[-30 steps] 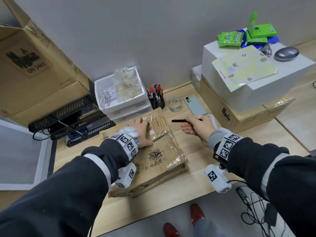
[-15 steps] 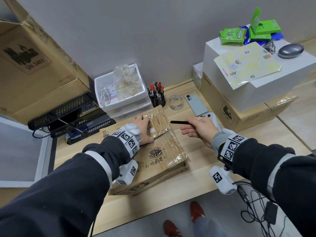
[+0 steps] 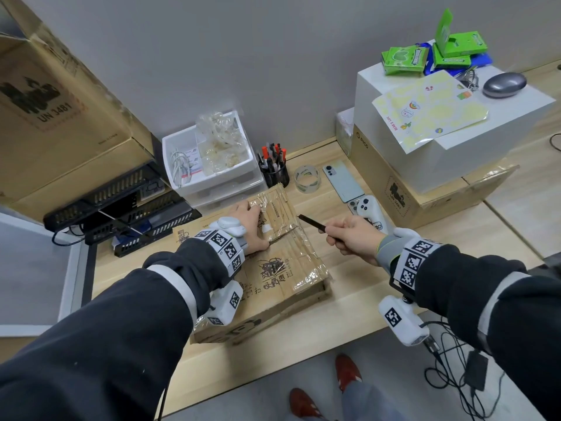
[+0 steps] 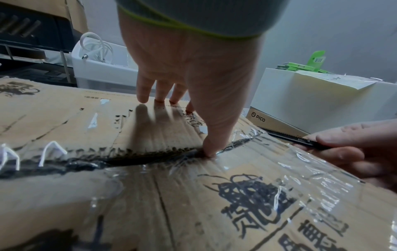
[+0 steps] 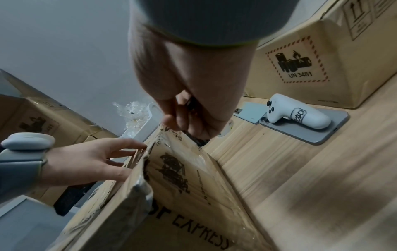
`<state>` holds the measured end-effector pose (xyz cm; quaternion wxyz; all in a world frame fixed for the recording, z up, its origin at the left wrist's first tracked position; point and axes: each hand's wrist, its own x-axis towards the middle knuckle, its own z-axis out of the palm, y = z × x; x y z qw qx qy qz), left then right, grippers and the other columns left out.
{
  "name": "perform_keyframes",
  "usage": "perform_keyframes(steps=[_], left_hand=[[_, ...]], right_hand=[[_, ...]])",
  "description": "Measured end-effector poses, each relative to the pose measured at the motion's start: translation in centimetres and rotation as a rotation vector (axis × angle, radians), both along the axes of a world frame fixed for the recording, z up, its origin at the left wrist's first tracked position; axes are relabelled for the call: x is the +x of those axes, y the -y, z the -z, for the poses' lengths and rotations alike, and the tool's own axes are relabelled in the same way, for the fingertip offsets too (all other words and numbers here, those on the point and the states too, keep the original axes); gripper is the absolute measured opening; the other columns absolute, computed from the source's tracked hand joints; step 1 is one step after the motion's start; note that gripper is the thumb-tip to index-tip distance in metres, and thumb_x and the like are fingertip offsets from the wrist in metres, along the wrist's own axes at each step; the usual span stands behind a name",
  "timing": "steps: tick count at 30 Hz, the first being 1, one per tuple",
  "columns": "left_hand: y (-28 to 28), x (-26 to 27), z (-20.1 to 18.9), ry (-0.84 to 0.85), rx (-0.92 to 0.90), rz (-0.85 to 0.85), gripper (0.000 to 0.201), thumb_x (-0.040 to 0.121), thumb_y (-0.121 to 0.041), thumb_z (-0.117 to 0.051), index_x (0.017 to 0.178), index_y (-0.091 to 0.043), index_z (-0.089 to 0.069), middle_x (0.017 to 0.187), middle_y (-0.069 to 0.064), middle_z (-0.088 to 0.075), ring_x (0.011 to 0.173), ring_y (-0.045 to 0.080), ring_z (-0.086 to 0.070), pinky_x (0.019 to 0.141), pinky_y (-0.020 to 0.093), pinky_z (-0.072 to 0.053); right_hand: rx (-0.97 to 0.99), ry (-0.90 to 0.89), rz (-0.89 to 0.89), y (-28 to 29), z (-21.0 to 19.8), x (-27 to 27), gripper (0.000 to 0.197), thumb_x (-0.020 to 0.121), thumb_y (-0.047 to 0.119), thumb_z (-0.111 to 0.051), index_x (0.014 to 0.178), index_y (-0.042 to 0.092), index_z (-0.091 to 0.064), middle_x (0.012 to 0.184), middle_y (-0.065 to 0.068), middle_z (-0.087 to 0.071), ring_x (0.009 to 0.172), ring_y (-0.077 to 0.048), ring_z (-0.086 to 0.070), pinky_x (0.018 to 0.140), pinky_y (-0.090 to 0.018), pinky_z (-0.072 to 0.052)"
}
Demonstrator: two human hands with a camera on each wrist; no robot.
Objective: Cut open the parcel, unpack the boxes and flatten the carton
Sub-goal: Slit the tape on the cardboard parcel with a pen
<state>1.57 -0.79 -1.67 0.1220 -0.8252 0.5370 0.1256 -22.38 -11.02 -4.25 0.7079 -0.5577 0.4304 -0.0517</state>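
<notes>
A brown taped carton (image 3: 273, 278) lies in the middle of the wooden table. My left hand (image 3: 258, 227) rests on its far flap with the fingers straight. The thumb tip sits in the cut seam (image 4: 150, 155), which gapes dark in the left wrist view. My right hand (image 3: 352, 238) hovers just right of the carton, off its surface, and grips a slim black knife (image 3: 312, 223). The blade end points left towards the far flap without touching it. In the right wrist view the right hand (image 5: 189, 95) hides most of the knife, and the carton (image 5: 193, 178) shows below.
Behind the carton stand a white drawer unit (image 3: 212, 165), a pen cup (image 3: 274, 174), a tape roll (image 3: 308, 179), a phone (image 3: 341, 183) and a white controller (image 3: 370, 208). A PICO carton (image 3: 409, 192) with a white box (image 3: 455, 132) stands right. A large carton (image 3: 60, 101) and black trays (image 3: 121, 202) stand left.
The right hand has tilted the knife slightly, its tip now angled up towards the far flap. The left hand stays on the flap with the thumb at the seam.
</notes>
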Motion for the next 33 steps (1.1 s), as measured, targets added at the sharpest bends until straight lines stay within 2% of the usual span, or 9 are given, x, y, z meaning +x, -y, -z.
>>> perform_keyframes(steps=[3, 7, 11, 13, 16, 19, 28, 33], left_hand=[[-0.1, 0.0, 0.1, -0.002, -0.008, -0.004, 0.065, 0.063, -0.055, -0.07, 0.115, -0.019, -0.054, 0.111, 0.004, -0.05, 0.096, 0.023, -0.051, 0.082, 0.04, -0.052], [-0.1, -0.2, 0.1, 0.025, -0.004, 0.006, 0.058, 0.069, -0.052, -0.072, 0.111, -0.018, -0.053, 0.109, 0.005, -0.049, 0.095, 0.023, -0.047, 0.078, 0.034, -0.046], [0.0, -0.5, 0.0, 0.048, 0.016, -0.01, 0.058, 0.072, -0.051, -0.07, 0.116, -0.017, -0.055, 0.114, 0.007, -0.05, 0.105, 0.027, -0.05, 0.084, 0.037, -0.048], [0.1, -0.6, 0.2, 0.043, 0.024, -0.019, 0.057, 0.072, -0.049, -0.07, 0.117, -0.017, -0.055, 0.116, 0.009, -0.049, 0.106, 0.027, -0.05, 0.085, 0.038, -0.048], [0.2, -0.5, 0.3, 0.037, 0.023, -0.022, 0.058, 0.071, -0.049, -0.071, 0.117, -0.016, -0.056, 0.118, 0.009, -0.048, 0.108, 0.028, -0.049, 0.09, 0.04, -0.048], [0.2, -0.5, 0.1, 0.041, 0.032, -0.02, 0.057, 0.072, -0.05, -0.072, 0.116, -0.017, -0.056, 0.118, 0.008, -0.048, 0.108, 0.028, -0.049, 0.088, 0.04, -0.048], [0.5, -0.7, -0.1, 0.041, 0.052, -0.042, 0.059, 0.071, -0.049, -0.074, 0.116, -0.015, -0.055, 0.115, 0.007, -0.048, 0.104, 0.026, -0.051, 0.081, 0.036, -0.046], [0.5, -0.6, -0.3, 0.028, 0.044, -0.036, 0.064, 0.068, -0.051, -0.074, 0.118, -0.016, -0.055, 0.113, 0.006, -0.049, 0.101, 0.025, -0.052, 0.084, 0.039, -0.051]], right_hand=[[-0.079, -0.04, 0.028, -0.2, -0.1, 0.4, 0.03, 0.102, 0.015, -0.042, 0.116, 0.0, -0.064, 0.062, 0.003, -0.047, 0.05, -0.01, -0.035, 0.049, -0.024, -0.03], [-0.287, -0.143, -0.027, -0.7, -0.8, 0.5, 0.027, 0.101, 0.019, -0.044, 0.106, 0.011, -0.069, 0.069, 0.001, -0.054, 0.058, -0.015, -0.041, 0.054, -0.027, -0.035], [-0.378, -0.163, -0.097, -0.6, -1.5, 0.4, 0.029, 0.1, 0.016, -0.043, 0.091, -0.002, -0.065, 0.065, -0.003, -0.049, 0.054, -0.015, -0.036, 0.047, -0.024, -0.031], [-0.413, -0.177, -0.127, -0.5, -1.9, 0.4, 0.026, 0.1, 0.014, -0.043, 0.085, 0.004, -0.063, 0.06, 0.0, -0.044, 0.048, -0.013, -0.032, 0.042, -0.021, -0.028], [-0.417, -0.185, -0.141, -0.5, -2.1, 0.3, 0.026, 0.101, 0.015, -0.043, 0.094, 0.008, -0.068, 0.062, 0.0, -0.046, 0.045, -0.011, -0.034, 0.039, -0.017, -0.029], [-0.412, -0.19, -0.16, -0.7, -2.1, -0.2, 0.027, 0.1, 0.015, -0.044, 0.1, 0.008, -0.071, 0.062, 0.0, -0.048, 0.047, -0.012, -0.037, 0.044, -0.022, -0.031], [-0.369, -0.185, -0.196, -1.6, -1.7, -2.6, 0.027, 0.102, 0.017, -0.045, 0.104, 0.01, -0.071, 0.059, 0.0, -0.046, 0.048, -0.013, -0.035, 0.046, -0.024, -0.031], [-0.389, -0.186, -0.22, -1.6, -1.4, -3.4, 0.027, 0.101, 0.018, -0.047, 0.103, 0.012, -0.072, 0.059, 0.003, -0.05, 0.047, -0.012, -0.038, 0.047, -0.024, -0.034]])
